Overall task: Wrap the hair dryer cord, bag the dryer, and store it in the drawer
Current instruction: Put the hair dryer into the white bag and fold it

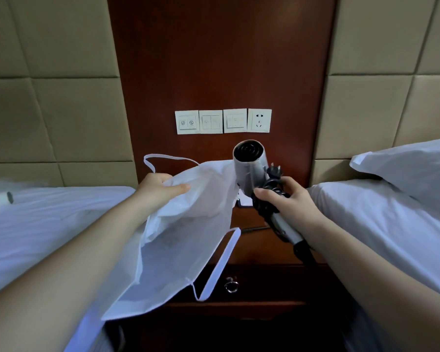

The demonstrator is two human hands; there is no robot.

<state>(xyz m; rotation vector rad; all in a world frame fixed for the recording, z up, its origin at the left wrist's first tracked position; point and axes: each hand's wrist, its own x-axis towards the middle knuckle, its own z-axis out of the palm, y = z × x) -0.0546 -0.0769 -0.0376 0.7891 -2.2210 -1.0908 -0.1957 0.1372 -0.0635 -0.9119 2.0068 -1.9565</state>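
Left of frame: a bed (48,224) in white linen, with a small pale object on it near the left edge, too blurred for us to name.

Left of centre: our left hand (158,189) grips the upper edge of a white drawstring bag (186,237), thumb on the near face and fingers curled behind. The bag hangs slack toward the lower centre. One drawstring loop (163,157) stands above the hand; another (221,265) dangles in front of the drawer front (264,283) and its ring pull (231,285).

Centre: a dark wooden desk (249,217) between the beds. Above it, a row of switch plates (211,121) and a socket (259,120) on the wood wall panel.

Right of centre: the hair dryer (249,166) is held in the air outside the bag, just beside the bag's upper right edge, its round grille toward us. Our right hand (295,201) is wrapped round the handle and the black cord (269,191) coiled on it. The plug (274,170) sticks up above the fingers.

Right: a second bed and a white pillow (412,168).
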